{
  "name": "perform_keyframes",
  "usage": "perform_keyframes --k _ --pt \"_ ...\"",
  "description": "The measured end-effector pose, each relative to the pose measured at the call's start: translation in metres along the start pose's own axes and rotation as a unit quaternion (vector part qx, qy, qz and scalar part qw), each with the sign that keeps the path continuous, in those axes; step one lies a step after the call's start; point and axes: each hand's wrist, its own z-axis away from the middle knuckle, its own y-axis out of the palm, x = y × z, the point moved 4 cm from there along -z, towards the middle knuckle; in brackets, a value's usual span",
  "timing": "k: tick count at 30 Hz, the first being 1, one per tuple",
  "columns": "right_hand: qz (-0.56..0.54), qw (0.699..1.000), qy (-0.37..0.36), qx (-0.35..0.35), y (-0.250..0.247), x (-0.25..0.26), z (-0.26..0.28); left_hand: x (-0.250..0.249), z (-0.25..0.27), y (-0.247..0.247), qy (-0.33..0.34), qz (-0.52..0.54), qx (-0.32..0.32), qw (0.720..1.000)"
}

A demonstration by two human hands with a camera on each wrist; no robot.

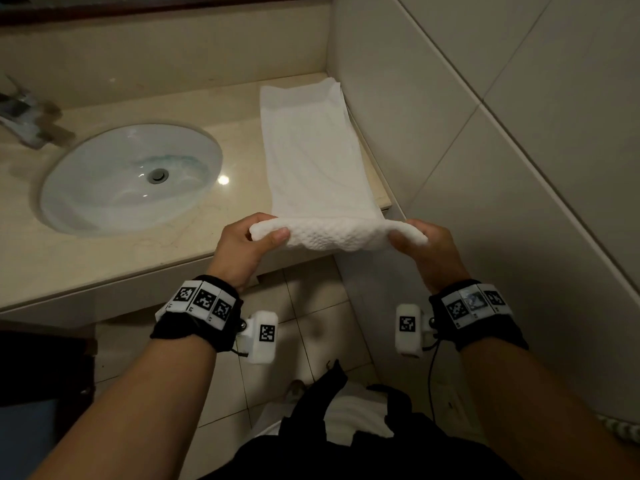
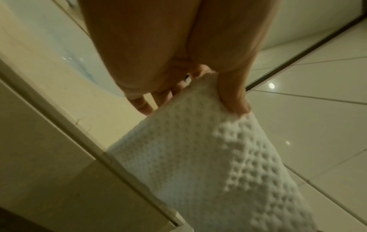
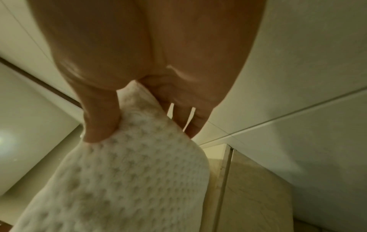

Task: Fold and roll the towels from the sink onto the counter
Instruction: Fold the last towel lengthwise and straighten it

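Observation:
A white waffle-weave towel (image 1: 311, 157) lies as a long folded strip on the beige counter (image 1: 145, 244), running from the back wall to the front edge, right of the sink (image 1: 104, 181). Its near end is lifted and curled over. My left hand (image 1: 256, 237) pinches the near left corner, thumb on top of the towel (image 2: 198, 157). My right hand (image 1: 412, 237) pinches the near right corner of the towel (image 3: 123, 172) the same way. The sink bowl holds no towel.
A chrome tap (image 1: 24, 119) stands at the far left behind the sink. A tiled wall (image 1: 485, 168) rises right beside the towel's right edge. Pale floor tiles (image 1: 311, 313) lie below the counter's front edge.

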Motion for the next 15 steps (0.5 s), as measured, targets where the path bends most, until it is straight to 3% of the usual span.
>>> perform_keyframes --k 3,8,12,15 --pt "-0.027 0.999 0.012 -0.012 0.004 -0.003 0.0 0.006 -0.002 -0.003 -0.018 0.042 -0.047 0.998" --pt "-0.073 0.996 0.039 -0.036 0.01 -0.002 -0.007 0.01 -0.009 -0.009 -0.02 -0.029 -0.088 0.996" --pt "-0.081 0.995 0.025 -0.049 0.013 -0.003 -0.012 0.008 -0.013 -0.01 0.007 -0.064 -0.085 0.994" --pt "-0.057 0.997 0.028 -0.043 0.017 -0.011 -0.016 0.013 -0.014 -0.013 -0.02 -0.043 -0.058 0.997"
